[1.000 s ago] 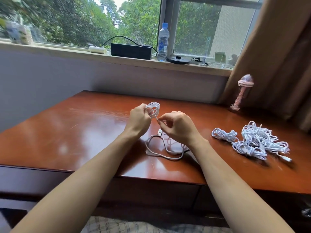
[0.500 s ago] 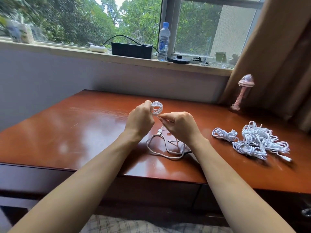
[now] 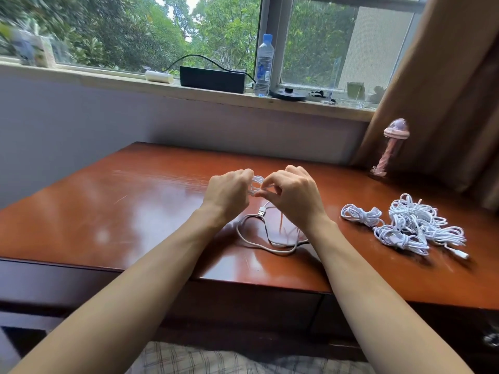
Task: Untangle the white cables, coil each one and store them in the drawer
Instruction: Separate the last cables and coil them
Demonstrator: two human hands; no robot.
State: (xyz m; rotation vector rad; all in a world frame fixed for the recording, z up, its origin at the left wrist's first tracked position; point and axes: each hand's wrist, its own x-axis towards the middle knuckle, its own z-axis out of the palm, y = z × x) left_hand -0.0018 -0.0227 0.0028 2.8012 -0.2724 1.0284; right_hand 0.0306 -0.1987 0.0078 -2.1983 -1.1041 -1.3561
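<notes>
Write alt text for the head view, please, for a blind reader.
The left hand and right hand pinch a small white cable coil above a wooden desk, its loose end trailing on it. More white cables lie piled at right.

Bare-armed left hand point(image 3: 229, 191) and right hand point(image 3: 294, 197); checked grey-white garment point(image 3: 189, 360) below.

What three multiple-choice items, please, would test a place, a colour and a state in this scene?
1. Where does the pile of white cables lie? A. on the windowsill B. on the table, right side C. in a drawer
2. What colour is the cap of the water bottle? A. blue B. red C. green
3. What is the left hand doing? A. resting flat B. gripping a small cable coil C. holding the bottle
Answers: B, it lies on the wood, far right; A, plainly blue; B, fingers curl round it.
</notes>
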